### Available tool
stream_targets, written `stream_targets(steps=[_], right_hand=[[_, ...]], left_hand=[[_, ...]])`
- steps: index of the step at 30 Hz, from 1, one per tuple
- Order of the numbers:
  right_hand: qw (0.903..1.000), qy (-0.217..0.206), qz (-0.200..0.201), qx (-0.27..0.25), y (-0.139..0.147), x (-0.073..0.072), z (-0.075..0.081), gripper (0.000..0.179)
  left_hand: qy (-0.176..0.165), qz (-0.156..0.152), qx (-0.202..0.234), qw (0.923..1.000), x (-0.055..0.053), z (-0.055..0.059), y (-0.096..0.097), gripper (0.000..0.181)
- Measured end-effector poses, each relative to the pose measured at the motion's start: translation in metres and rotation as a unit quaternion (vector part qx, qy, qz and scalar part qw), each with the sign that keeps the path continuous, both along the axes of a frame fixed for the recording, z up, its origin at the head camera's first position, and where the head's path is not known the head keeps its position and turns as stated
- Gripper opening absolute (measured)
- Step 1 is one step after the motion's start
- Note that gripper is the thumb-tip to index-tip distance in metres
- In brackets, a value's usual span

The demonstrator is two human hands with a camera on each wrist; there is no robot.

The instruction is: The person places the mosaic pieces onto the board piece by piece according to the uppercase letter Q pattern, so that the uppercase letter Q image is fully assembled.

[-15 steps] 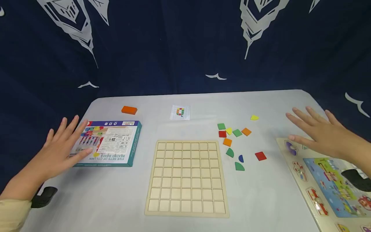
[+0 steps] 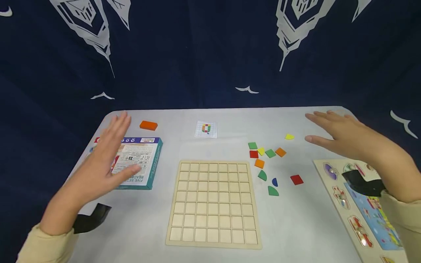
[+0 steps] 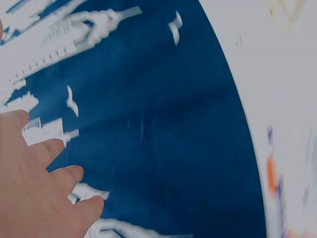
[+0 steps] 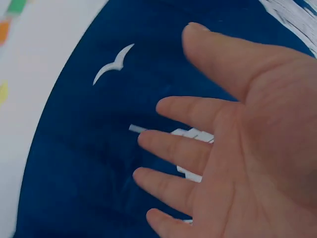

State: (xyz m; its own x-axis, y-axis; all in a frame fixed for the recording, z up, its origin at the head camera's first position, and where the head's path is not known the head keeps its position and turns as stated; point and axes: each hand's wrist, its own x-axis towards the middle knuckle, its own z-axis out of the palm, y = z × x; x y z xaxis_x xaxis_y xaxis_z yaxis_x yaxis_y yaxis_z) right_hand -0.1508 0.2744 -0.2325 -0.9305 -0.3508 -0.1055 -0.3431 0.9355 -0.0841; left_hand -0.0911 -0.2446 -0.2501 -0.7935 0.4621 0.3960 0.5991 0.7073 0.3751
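Observation:
My left hand is raised with straight fingers, overlapping the teal-edged box in the head view; it holds nothing. My right hand, fingers spread and straight, hovers beyond the picture puzzle board at the right, also holding nothing. Between the hands lies a wooden grid board with bare square cells. Right of it are scattered flat pieces, among them a red square, a green quarter piece, an orange square and a small blue half-round.
A small pattern card lies behind the grid board. An orange block rests near the table's far left edge, behind the box. One yellow piece lies apart at the back right. A dark blue patterned cloth hangs behind the white table.
Both hands have moved inward toward the middle and somewhat higher in the head view. The left hand now covers more of the box. The pieces and boards stay in place.

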Motion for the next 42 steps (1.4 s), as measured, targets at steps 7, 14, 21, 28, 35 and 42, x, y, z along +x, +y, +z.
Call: stream_targets(steps=[7, 14, 21, 28, 35, 42], right_hand=[[0.9901, -0.013, -0.011, -0.139, -0.039, 0.012, -0.027, 0.071], [0.9394, -0.023, -0.024, -0.341, -0.066, 0.018, -0.089, 0.045], [0.8891, -0.052, -0.126, -0.437, -0.075, 0.024, -0.139, 0.029], [0.9042, -0.006, -0.174, -0.39, -0.083, 0.031, -0.165, 0.021], [0.9277, 0.047, -0.156, -0.336, -0.086, 0.036, -0.172, 0.022], [0.9308, 0.077, -0.124, -0.335, -0.087, 0.033, -0.173, 0.021]], left_hand=[[-0.088, -0.053, 0.047, 0.9936, 0.009, -0.044, 0.038, 0.096], [-0.257, -0.063, 0.016, 0.9642, 0.014, -0.101, 0.045, 0.106], [-0.304, -0.093, 0.005, 0.948, 0.019, -0.135, 0.044, 0.114], [-0.283, -0.138, 0.007, 0.9491, 0.017, -0.149, 0.04, 0.115], [-0.283, -0.165, 0.007, 0.9448, 0.014, -0.154, 0.04, 0.11], [-0.275, -0.174, 0.01, 0.9457, 0.011, -0.154, 0.039, 0.109]])
